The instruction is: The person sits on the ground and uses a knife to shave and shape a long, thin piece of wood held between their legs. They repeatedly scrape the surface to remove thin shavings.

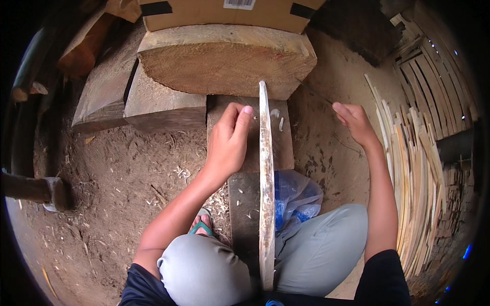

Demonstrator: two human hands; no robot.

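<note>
A long, narrow wooden strip (266,173) with pale edges and a mottled brown face runs between my knees, its far end against a thick wooden slab (229,61). Just left of the strip, apart from it, my left hand (226,145) is closed, fingers curled and thumb pointing forward. Whatever may be inside those fingers is hidden. My right hand (356,124), off to the right, grips a thin dark blade-like tool (317,92) pointing forward and left toward the slab's corner. Its handle is covered by my fingers.
Beyond the slab stands a cardboard box (204,14). Wooden blocks (166,104) lie at the left, near a hammer-like tool (55,194). Many pale wooden strips (408,168) are stacked at the right. A clear-and-blue plastic bag (298,196) sits by my right knee; shavings (217,206) litter the dirt floor.
</note>
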